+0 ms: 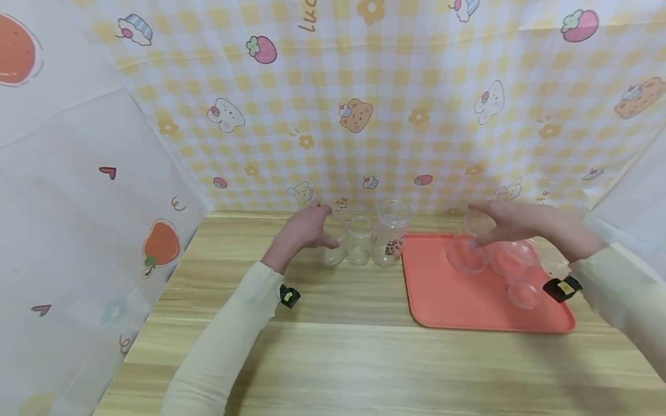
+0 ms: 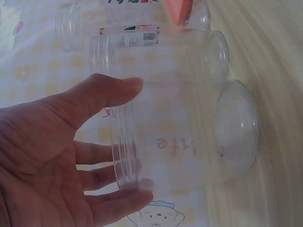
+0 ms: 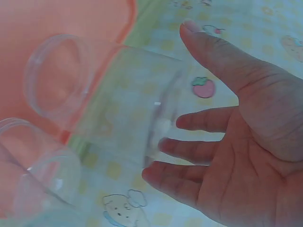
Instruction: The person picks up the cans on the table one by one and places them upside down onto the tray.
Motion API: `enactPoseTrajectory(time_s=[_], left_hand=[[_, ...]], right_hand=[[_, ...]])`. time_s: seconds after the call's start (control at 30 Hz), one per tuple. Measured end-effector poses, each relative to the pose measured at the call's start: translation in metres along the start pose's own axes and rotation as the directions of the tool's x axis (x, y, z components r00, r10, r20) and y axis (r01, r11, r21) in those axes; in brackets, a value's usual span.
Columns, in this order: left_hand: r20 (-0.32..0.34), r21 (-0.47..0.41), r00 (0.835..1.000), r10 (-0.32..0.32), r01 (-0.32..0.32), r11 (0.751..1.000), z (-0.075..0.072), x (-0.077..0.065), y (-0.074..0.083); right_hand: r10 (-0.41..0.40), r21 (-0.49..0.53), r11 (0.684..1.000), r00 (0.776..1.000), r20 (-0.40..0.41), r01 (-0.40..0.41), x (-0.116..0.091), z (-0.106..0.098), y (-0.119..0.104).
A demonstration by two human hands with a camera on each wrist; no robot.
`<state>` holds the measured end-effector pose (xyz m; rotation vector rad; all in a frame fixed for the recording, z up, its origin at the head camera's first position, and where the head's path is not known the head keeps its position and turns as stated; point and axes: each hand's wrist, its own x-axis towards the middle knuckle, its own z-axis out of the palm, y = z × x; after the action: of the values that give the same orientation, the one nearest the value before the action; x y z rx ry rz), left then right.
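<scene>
In the head view, my left hand [image 1: 309, 228] is at the leftmost clear plastic jar [image 1: 335, 245], which stands upright on the table. The left wrist view shows the thumb and fingers of that hand around the threaded neck of this jar [image 2: 189, 137]. Two more clear jars stand in line to its right: a narrow one [image 1: 359, 245] and a taller one [image 1: 387, 237] with printing. My right hand [image 1: 515, 222] is over the red tray, fingers spread. Its fingertips are at the upper end of another clear jar [image 3: 118, 104], the thumb held well apart from it.
The red tray [image 1: 432, 294] lies on the right of the wooden table [image 1: 333, 370]. More clear containers [image 1: 515, 260] and a small round clear piece [image 1: 522, 296] are on it. A checked cloth [image 1: 312, 156] hangs behind, close to the jars.
</scene>
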<state>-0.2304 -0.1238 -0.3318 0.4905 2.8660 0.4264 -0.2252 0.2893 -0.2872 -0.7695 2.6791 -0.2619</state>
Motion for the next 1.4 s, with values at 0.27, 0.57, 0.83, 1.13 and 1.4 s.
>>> enactPoseTrajectory(time_s=[0.27,0.57,0.83,1.13,1.4], left_hand=[[-0.011,0.013,1.0,0.013,-0.013,1.0,-0.001,0.0,-0.002],[-0.012,-0.022,0.999,0.03,-0.031,0.999,-0.008,-0.003,-0.005],[-0.01,-0.055,1.0,0.023,-0.023,0.998,-0.009,-0.007,-0.013],[-0.039,-0.077,0.999,0.02,-0.023,0.997,-0.015,-0.02,-0.021],[-0.098,-0.09,0.995,0.018,-0.027,0.996,-0.019,-0.03,-0.031]], right_hand=[[0.006,0.049,0.999,0.999,-0.038,-0.004,-0.019,-0.01,-0.01],[0.078,0.095,0.993,0.993,-0.089,-0.07,-0.044,-0.012,-0.008],[0.078,0.16,0.985,0.987,-0.142,-0.055,-0.057,-0.011,-0.009],[0.052,0.187,0.982,0.974,-0.222,-0.009,-0.065,-0.005,-0.011],[-0.02,0.146,0.986,0.928,-0.372,0.08,-0.068,0.003,-0.011]])
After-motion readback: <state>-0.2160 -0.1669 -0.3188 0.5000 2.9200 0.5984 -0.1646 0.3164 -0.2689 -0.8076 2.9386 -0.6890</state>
